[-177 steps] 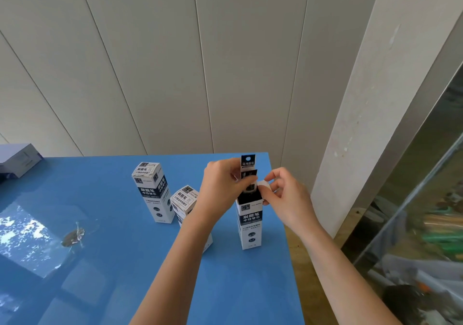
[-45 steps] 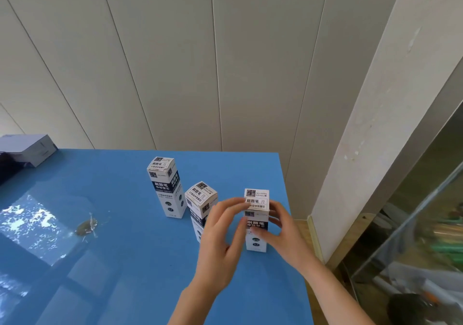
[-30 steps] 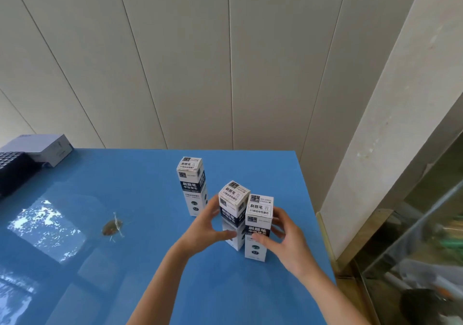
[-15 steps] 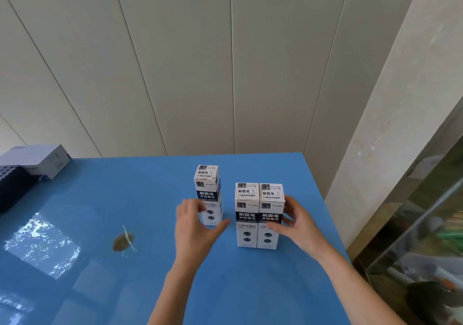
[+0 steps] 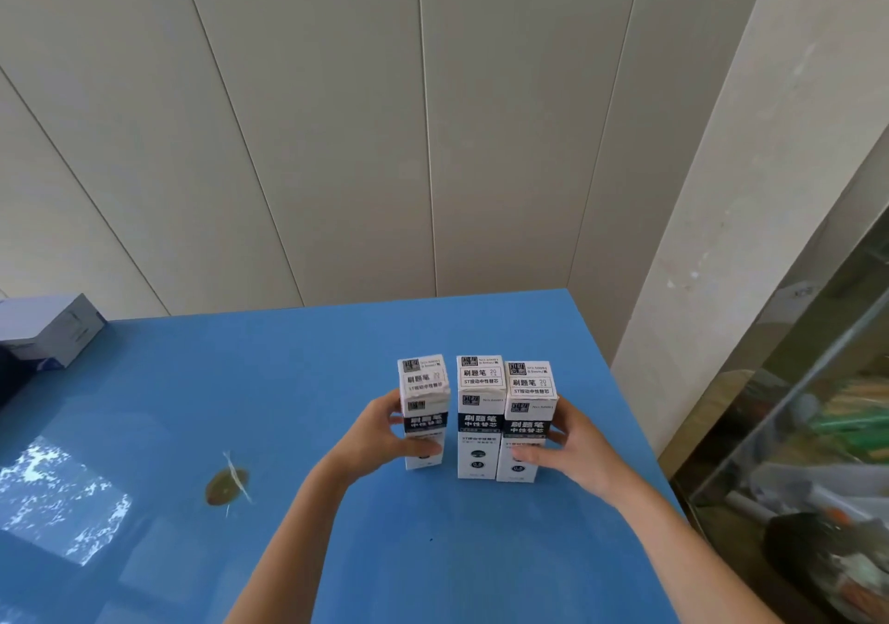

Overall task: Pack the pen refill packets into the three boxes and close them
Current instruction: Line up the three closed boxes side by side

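- Sitting at the left edge of the frame, a white carton [image 5: 50, 330] lies on the far corner of the blue table [image 5: 269, 383], close to the panelled wall.
- Lower left, a bright patch of light [image 5: 62, 493] is reflected on the glossy tabletop.
- Right of that patch, a small brownish scrap [image 5: 226, 485] with a pale strip across it lies on the table; what it is cannot be told.
- Just left of centre, the left hand [image 5: 377, 438] grips the left refill box [image 5: 423, 409]: the thumb lies across the lower front and the fingers curl round the far side.
- That box stands upright with its top flap down, a narrow gap away from the next one.
- The middle refill box [image 5: 479, 423] stands upright and closed at the centre, with no hand on it.
- Touching its right side, the right refill box [image 5: 528, 426] stands upright and closed, its front a little nearer the lower edge of the frame.
- The right hand [image 5: 579, 450] clasps this box, thumb laid across the lower front, fingers wrapped behind its right side.
- At the far right, a pale pillar [image 5: 750, 190] rises beside a glass panel [image 5: 818, 407] with blurred clutter behind it.
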Demonstrator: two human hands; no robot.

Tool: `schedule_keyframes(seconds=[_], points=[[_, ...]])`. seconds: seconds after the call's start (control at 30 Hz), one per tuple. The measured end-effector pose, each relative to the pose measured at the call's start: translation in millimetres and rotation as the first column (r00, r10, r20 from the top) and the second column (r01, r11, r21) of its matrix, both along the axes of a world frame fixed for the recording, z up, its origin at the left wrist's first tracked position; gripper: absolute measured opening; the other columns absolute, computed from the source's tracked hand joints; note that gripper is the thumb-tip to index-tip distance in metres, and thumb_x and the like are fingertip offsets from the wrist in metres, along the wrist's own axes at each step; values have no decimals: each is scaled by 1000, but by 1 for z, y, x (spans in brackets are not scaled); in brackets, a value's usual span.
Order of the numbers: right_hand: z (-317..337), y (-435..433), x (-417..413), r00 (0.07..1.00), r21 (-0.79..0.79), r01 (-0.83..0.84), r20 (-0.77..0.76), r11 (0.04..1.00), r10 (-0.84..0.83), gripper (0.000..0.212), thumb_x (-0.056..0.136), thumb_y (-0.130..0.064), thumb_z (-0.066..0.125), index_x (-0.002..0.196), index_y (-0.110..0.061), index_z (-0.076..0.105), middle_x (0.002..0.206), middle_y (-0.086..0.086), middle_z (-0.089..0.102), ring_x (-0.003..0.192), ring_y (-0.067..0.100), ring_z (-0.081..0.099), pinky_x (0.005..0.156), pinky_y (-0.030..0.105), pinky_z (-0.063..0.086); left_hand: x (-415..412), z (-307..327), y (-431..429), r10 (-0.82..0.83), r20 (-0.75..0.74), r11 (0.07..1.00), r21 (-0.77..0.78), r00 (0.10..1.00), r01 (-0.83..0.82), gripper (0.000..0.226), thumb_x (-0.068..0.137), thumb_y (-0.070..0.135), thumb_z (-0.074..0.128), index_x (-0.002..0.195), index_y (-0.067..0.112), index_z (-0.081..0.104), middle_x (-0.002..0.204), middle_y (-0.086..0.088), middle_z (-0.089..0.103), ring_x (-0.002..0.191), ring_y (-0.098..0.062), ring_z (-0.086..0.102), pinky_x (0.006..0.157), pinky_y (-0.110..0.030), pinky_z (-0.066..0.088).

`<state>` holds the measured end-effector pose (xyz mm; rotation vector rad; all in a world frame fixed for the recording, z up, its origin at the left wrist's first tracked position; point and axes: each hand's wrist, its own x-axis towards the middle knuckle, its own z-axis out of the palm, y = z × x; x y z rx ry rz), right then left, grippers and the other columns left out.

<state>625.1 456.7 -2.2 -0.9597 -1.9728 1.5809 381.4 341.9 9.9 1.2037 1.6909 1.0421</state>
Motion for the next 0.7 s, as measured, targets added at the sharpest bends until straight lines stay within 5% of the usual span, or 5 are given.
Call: schedule_keyframes(seconds=[0.23, 0.57, 0.7], points=[[4, 2, -3, 999, -18, -47, 23, 999, 47, 51, 69, -8, 79, 108, -31, 54, 109, -18, 65, 104, -8, 58, 80, 6, 45, 19, -4, 0, -35, 58, 999, 19, 998, 34, 49, 67, -2, 79, 106, 22, 61, 102, 10, 71, 96, -3, 65, 76, -15, 52], [12, 6, -5, 995, -62, -92, 30, 994, 94, 55, 73, -5, 76, 113, -33, 52, 115, -19, 62, 106, -10, 55, 79, 8, 48, 24, -6, -1, 18, 91, 999, 39, 996, -21, 52, 64, 1, 82, 110, 15, 61, 105, 4, 71, 100, -9, 65, 76, -18, 53], [13, 3, -4, 995, -71, -81, 60, 994, 85, 56, 70, -4, 77, 110, -34, 51, 115, -16, 60, 108, -8, 54, 82, 7, 46, 26, -3, -4, 7, 72, 1000, 23, 997, -9, 56, 64, 0, 81, 114, 12, 58, 111, -2, 68, 107, -19, 61, 87, -32, 54]])
